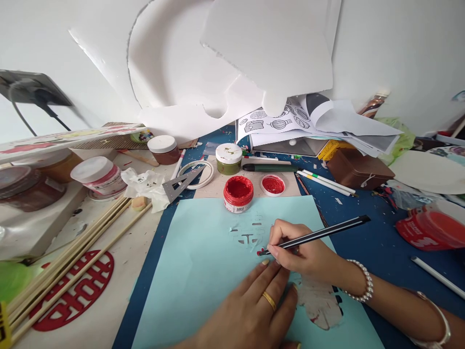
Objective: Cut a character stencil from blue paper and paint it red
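My left hand (pixel 256 300) lies flat on a light blue sheet of paper (pixel 174 281), fingers stretched, a gold ring on one of them. Just above its fingertips, my right hand (pixel 298 245) grips a slim black-and-white striped pencil (pixel 323 231), slanting up to the right. Its lower end meets the sheet beside a small dab of red paint (pixel 260 252). Above that spot, cut-out openings form a pattern (pixel 248 238) in the paper. An open jar of red paint (pixel 238 194) stands at the sheet's top edge, its red-smeared lid (pixel 272 184) to the right.
Wooden sticks (pixel 72 261) cross a red round cut-out (pixel 92 295) at left. Behind the sheet are a green paint jar (pixel 228 158), a tape roll (pixel 196 174) and a cutter knife (pixel 271 167). A red tub (pixel 430 228) stands right; white foam sheets (pixel 174 58) lean at the back.
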Demonstrator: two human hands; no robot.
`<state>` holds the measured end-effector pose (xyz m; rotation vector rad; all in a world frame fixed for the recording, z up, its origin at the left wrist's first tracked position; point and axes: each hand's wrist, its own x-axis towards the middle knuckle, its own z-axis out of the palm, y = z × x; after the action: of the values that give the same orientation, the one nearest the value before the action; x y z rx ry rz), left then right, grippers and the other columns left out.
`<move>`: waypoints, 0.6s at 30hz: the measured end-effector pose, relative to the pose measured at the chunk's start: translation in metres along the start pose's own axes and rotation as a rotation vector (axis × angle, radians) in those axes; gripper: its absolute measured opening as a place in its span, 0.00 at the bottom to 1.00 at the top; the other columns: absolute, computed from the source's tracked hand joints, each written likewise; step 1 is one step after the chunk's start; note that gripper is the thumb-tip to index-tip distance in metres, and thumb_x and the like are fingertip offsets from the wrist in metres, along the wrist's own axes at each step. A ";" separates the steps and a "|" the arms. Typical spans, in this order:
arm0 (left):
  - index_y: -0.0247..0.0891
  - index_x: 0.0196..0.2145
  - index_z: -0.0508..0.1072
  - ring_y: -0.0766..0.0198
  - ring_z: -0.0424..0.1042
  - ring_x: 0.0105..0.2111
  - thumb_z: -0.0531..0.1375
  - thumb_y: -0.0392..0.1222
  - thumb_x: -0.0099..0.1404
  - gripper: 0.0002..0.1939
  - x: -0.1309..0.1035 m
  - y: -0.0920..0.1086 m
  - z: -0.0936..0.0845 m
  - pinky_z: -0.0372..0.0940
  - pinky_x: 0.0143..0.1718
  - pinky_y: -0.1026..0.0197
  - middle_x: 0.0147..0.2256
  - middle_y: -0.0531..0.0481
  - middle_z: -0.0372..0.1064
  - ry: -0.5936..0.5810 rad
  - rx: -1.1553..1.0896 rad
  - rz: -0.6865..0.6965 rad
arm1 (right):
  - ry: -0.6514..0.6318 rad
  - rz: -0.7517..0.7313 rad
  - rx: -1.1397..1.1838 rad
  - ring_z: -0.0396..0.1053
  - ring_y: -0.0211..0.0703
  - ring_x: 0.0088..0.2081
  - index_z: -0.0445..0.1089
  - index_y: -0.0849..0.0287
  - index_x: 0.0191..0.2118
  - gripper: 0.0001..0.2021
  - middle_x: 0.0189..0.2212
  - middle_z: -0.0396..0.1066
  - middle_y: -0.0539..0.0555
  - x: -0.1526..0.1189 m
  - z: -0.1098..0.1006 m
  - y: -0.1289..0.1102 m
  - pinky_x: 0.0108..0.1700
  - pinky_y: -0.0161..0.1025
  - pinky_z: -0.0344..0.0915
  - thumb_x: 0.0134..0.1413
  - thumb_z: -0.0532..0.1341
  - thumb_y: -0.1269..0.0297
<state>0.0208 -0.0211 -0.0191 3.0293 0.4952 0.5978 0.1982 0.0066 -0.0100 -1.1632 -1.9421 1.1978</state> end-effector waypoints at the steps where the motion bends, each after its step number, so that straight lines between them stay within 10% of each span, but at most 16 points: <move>1: 0.31 0.45 0.66 0.55 0.64 0.47 0.44 0.50 0.67 0.21 0.000 0.000 0.000 0.59 0.49 0.56 0.45 0.42 0.66 -0.002 -0.003 0.002 | -0.002 0.005 -0.002 0.52 0.32 0.22 0.57 0.59 0.27 0.05 0.20 0.56 0.46 0.000 0.000 0.000 0.23 0.31 0.52 0.52 0.54 0.69; 18: 0.31 0.45 0.66 0.54 0.64 0.47 0.41 0.47 0.69 0.21 0.000 0.000 -0.003 0.60 0.47 0.56 0.45 0.42 0.66 -0.014 -0.005 0.007 | 0.008 0.011 0.002 0.52 0.33 0.22 0.55 0.58 0.26 0.06 0.20 0.55 0.46 0.000 -0.001 -0.001 0.24 0.31 0.52 0.52 0.53 0.70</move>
<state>0.0195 -0.0208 -0.0163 3.0293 0.4815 0.5763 0.1988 0.0065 -0.0083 -1.1767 -1.9306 1.1993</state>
